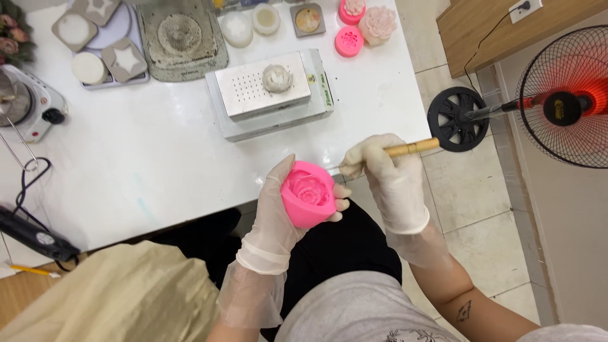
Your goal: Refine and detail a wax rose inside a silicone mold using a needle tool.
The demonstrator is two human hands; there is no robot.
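Pink flower mould [308,201] in left hand [277,218]

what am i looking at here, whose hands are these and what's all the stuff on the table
This is one picture from a camera worn on a person's head, looking down at their own two gloved hands; no machine is involved. The left hand cups a pink flower-shaped mould, open side up. The right hand holds a wooden-handled tool, probably a brush, its tip hidden near the mould. Beyond the hands lies a white table. On it stand a metal box with a perforated top bearing a pale cast flower, more pink moulds, round and square pale pieces on a tray, and a small electric hotplate at the left edge. A standing fan sits on the tiled floor to the right.
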